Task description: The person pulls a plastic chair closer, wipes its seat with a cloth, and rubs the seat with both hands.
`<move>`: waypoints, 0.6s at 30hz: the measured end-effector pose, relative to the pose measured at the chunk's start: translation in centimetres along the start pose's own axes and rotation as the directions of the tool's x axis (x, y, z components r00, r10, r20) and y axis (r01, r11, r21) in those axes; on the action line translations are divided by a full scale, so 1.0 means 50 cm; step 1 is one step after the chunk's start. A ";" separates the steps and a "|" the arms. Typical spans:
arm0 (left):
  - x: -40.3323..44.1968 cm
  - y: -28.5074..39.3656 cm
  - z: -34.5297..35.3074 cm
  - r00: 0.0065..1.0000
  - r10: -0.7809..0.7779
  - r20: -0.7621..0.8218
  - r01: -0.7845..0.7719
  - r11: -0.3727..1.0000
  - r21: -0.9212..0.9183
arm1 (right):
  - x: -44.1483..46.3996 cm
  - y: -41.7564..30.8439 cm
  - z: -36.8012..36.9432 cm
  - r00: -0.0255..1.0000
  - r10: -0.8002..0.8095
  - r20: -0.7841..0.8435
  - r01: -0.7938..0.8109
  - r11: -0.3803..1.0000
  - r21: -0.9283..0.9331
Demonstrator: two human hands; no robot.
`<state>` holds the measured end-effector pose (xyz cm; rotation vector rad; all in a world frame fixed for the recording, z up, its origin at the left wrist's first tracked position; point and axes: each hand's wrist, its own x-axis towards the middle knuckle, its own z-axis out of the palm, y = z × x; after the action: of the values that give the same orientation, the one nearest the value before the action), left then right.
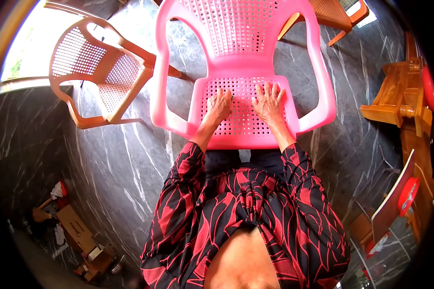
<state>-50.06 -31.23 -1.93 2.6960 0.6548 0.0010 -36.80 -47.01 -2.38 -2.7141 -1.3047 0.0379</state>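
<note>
A pink plastic chair [241,137] with a perforated seat and back faces me, its armrests on both sides. On the left part of its seat rests my left hand [219,106], palm down; something small and dark shows beside its fingers, too small to make out. My right hand [269,102] lies on the right part of the seat with its fingers spread, holding nothing. Both hands touch the seat, a short gap apart.
A brown plastic chair [115,72] stands at the left, another brown chair [330,17] at the upper right. Wooden furniture [395,91] lines the right side, with a white-edged board [393,197] below. A cardboard box [76,229] and clutter lie at the lower left.
</note>
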 end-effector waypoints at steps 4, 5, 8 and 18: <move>-0.040 -0.011 -0.008 0.998 0.055 -0.015 -0.056 0.994 -0.094 | 0.000 0.000 -0.001 1.000 -0.003 -0.011 0.003 1.000 0.006; -0.049 -0.004 -0.021 0.998 0.056 0.019 -0.054 0.994 -0.095 | 0.000 0.000 0.000 1.000 -0.003 -0.011 0.004 1.000 0.007; -0.075 -0.001 -0.033 0.995 0.062 0.073 -0.055 0.994 -0.094 | 0.000 0.000 -0.001 1.000 -0.004 -0.008 0.005 1.000 0.006; -0.092 -0.008 -0.013 0.993 0.095 0.065 -0.089 0.992 -0.089 | 0.001 0.002 -0.005 0.999 -0.006 0.043 0.007 1.000 -0.003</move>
<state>-54.42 -32.71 -1.10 2.6281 0.4975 -0.0398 -36.68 -47.05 -2.14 -2.7267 -1.3262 0.0943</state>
